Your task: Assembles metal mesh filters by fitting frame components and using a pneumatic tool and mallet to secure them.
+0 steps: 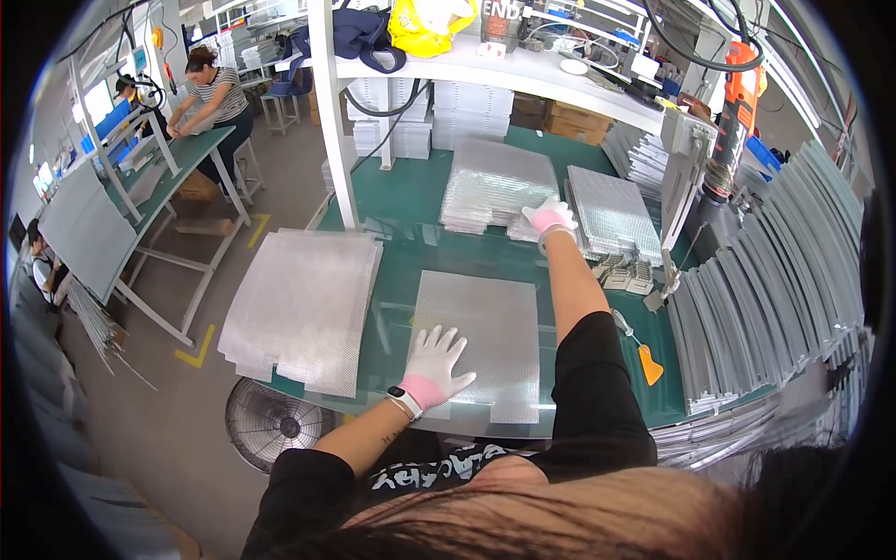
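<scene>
A single silvery mesh sheet [495,327] lies flat on the green table in front of me. My left hand [436,366], in a white and pink glove, rests open on its left part with fingers spread. Farther off, my right hand [551,217], gloved alike, reaches to the near right corner of a stack of mesh sheets [499,177]. Its fingers stretch over that corner, and their undersides are hidden. To the left stands another stack of mesh sheets [303,303], its edges uneven. A further stack [613,207] sits right of my right hand.
Small metal brackets [625,275] and an orange-handled screwdriver [649,359] lie at the right. An orange power driver [737,103] hangs above many grey metal strips [756,308]. A white post [333,121] rises at the table's far left. A floor fan [280,425] stands below; a person [219,98] works beyond.
</scene>
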Available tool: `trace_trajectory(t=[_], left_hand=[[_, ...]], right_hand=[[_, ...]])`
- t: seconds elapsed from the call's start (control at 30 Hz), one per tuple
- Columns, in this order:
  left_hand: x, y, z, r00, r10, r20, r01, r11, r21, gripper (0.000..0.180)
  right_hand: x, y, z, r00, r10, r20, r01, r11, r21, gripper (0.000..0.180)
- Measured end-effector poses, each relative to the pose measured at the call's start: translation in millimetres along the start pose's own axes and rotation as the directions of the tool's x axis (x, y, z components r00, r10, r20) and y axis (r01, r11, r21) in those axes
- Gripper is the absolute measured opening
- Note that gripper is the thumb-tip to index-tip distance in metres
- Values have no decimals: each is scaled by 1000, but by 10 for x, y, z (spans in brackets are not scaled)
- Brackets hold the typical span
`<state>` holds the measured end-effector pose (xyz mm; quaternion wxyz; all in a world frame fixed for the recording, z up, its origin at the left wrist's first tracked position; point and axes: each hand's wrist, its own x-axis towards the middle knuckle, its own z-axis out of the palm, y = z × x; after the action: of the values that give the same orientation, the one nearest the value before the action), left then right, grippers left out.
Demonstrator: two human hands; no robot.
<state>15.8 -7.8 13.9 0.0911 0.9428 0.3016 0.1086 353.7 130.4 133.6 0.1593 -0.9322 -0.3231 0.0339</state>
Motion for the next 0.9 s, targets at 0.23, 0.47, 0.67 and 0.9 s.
trace_trajectory(t=[0.23,0.47,0.67,0.9], left_hand=[[67,44,-16,1000,23,14,-24,999,24,72],[90,50,-7,999,53,-8,-53,998,22,72],[41,17,31,996,50,-77,-53,998,-42,70],[68,-229,390,982,-16,-188,-41,955,-293,66]], right_hand=[[69,-58,37,995,-31,-94,5,963,-271,73],[374,209,-160,689,-330,-645,590,772,235,56],[126,227,-787,876,-78,-476,396,-445,803,70],[-1176,818,-680,891,-217,-398,242,-515,822,68]])
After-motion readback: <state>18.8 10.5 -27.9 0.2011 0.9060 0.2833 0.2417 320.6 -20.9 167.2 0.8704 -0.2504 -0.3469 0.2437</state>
